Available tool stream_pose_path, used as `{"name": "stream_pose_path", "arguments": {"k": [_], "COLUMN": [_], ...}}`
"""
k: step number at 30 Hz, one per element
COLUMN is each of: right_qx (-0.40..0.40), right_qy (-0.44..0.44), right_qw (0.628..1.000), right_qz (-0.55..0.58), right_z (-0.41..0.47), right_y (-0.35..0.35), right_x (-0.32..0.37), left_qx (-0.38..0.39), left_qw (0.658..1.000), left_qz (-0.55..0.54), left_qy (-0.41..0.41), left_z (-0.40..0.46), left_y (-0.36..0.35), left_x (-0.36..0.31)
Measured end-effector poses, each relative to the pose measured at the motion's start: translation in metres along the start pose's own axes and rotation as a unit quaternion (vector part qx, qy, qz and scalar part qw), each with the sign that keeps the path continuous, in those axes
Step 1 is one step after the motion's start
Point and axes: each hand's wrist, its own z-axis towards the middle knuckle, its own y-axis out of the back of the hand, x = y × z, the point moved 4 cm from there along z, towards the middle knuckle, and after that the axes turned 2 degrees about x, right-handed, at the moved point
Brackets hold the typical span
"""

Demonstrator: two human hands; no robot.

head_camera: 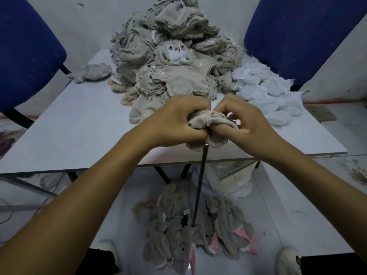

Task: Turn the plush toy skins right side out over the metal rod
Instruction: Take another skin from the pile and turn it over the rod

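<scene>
Skin (pixel 206 121), held in both hands: plain beige.
Rod (pixel 199 187), below the hands: dark grey metal.
Heap of skins (pixel 170 56), beyond the hands: beige, small pink paw prints.
Toys (pixel 198 231), on the floor below the hands: grey-brown, pink white-dotted ears.
Chairs (pixel 297 36), either side: blue.

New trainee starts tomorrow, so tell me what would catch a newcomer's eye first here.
Centre frame, the left hand and right hand grip a beige plush skin bunched over the top of a metal rod. Behind them a big heap of inside-out skins covers the table; turned toys lie on the floor between the feet.
</scene>
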Motion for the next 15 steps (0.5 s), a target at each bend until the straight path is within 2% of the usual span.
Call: {"name": "stream_pose_path", "arguments": {"k": [3,6,9,15], "right_qx": [-0.023,-0.017,-0.009,-0.082], "right_qy": [0.082,0.140,0.161,0.168], "right_qw": [0.993,0.979,0.967,0.955], "right_qz": [-0.081,-0.148,-0.199,-0.230], "right_z": [-0.008,-0.021,-0.036,-0.066], "right_y": [0.003,-0.008,-0.020,-0.033], "right_x": [0.014,0.020,0.017,0.003], "left_qx": [-0.070,-0.101,-0.116,-0.147], "left_qw": [0.984,0.966,0.958,0.944], "left_qz": [0.086,0.125,0.169,0.249], "left_qy": [-0.140,-0.201,-0.202,-0.161], "left_z": [-0.009,-0.023,-0.040,-0.070], "left_y": [-0.001,-0.010,-0.025,-0.063], "left_x": [-0.016,-0.020,-0.018,-0.011]}}
